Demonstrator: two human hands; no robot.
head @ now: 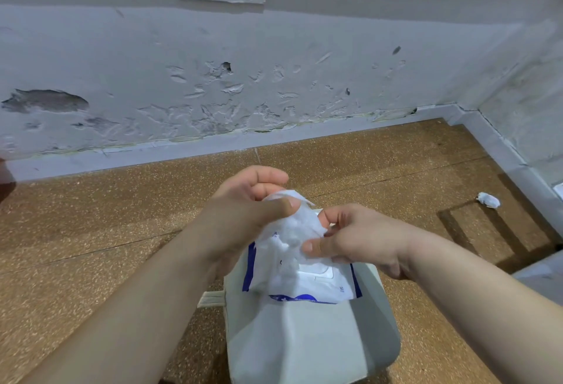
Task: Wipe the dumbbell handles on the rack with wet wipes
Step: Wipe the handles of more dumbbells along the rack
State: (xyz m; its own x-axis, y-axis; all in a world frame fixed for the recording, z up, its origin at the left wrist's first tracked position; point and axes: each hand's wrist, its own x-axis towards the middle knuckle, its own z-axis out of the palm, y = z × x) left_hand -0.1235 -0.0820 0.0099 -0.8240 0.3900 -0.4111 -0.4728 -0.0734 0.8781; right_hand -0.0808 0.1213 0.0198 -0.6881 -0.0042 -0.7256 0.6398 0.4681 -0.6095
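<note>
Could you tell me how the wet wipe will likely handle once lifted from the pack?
Probably floppy: the wet wipe crumples and folds between the left hand and right hand. Likely very light; a fingertip pinch carries it above the pack.

The head camera looks forward and down (from close above) at floor and wall.

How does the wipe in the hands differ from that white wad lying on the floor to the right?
The wipe is pinched by the left hand and right hand; the wad lies untouched on the floor. The wipe is loosely spread; the wad is balled tight. Both are white.
</note>
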